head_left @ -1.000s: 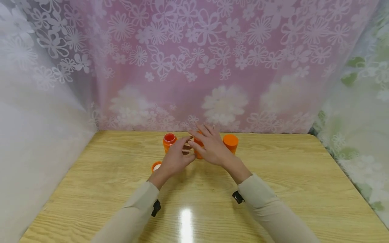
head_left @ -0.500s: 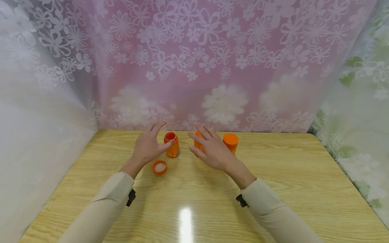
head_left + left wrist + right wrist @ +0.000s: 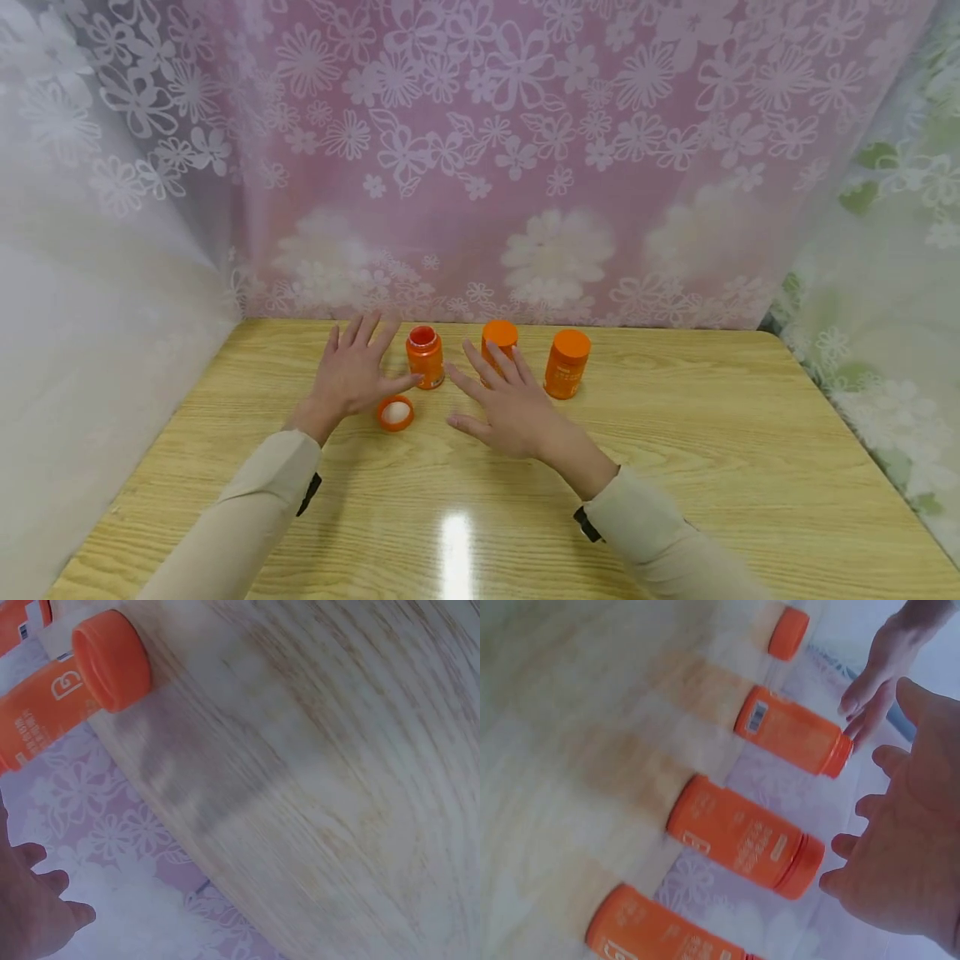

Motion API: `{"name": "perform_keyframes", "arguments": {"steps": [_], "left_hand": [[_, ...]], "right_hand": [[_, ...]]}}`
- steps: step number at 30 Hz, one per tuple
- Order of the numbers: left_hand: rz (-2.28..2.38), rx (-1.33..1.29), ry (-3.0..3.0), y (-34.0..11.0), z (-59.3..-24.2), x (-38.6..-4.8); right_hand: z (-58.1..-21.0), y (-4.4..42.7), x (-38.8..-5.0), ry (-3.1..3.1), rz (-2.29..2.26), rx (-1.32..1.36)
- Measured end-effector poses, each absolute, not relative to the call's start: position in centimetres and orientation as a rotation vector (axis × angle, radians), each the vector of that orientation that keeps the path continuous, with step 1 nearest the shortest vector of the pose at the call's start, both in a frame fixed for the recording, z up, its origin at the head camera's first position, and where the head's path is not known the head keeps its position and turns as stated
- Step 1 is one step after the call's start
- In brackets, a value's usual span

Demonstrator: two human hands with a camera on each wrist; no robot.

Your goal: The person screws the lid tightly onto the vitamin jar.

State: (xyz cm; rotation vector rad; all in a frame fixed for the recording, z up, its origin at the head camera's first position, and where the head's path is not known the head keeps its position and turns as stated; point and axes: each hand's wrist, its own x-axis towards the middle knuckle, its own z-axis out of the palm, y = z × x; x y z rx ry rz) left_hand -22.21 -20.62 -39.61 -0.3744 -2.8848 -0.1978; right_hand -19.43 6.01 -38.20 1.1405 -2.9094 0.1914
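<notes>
Three orange bottles stand in a row at the back of the table. The left one, an uncapped bottle, shows its red mouth. Its orange cap lies inside up in front of it. My left hand is spread just left of these two, thumb extended toward the bottle, holding nothing. My right hand hovers with spread fingers before the capped middle bottle, hiding its lower part in the head view. The capped right bottle stands apart from both hands. In the right wrist view, the right palm is bare.
A wooden table extends forward and to both sides of the bottles. Behind its far edge hangs a pink flowered curtain. Pale flowered sheets close off the left and right sides.
My left hand has moved left from between the left and middle bottles, uncovering the uncapped bottle and cap. My right hand has drawn back from the middle bottle, its fingers spreading.
</notes>
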Motion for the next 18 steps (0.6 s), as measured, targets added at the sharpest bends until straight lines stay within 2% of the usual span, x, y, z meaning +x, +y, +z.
{"name": "perform_keyframes", "arguments": {"steps": [13, 18], "left_hand": [[-0.174, -0.362, -2.959, -20.9, -41.6, -22.7], [-0.346, -0.35, -2.975, -20.6, -42.1, -23.1]], "right_hand": [[-40.6, 4.1, -17.3, -2.932, 0.092, 1.262], [-41.1, 3.7, -17.0, -2.939, 0.079, 1.287]]}}
